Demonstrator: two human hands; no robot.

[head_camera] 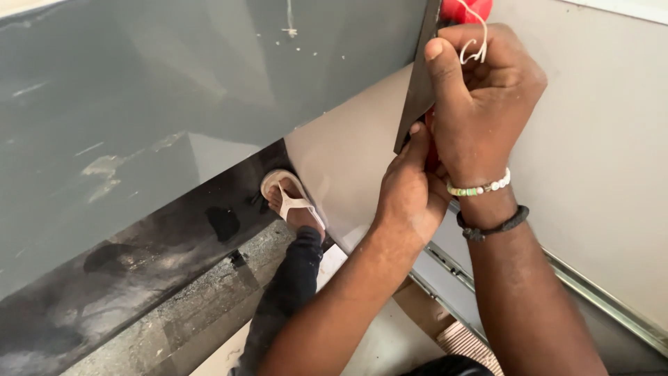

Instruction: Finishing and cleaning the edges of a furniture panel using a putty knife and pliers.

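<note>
A: Right hand (480, 97) nearest, fist clamped round red tool (465, 10) with white string (474, 42), pressed on dark panel edge (416, 90).
B: Left hand (410, 191)?
A: Curled shut below, gripping same edge. Fixing step, seemingly.
B: Next?
A: Probably steady panel, firm pressure.

— What lies below the panel?
— A foot in a pale sandal (291, 200) on the dark speckled floor (202, 306).
— And at right?
— A metal drawer rail (591, 296), a ribbed cardboard edge (467, 345).
</note>
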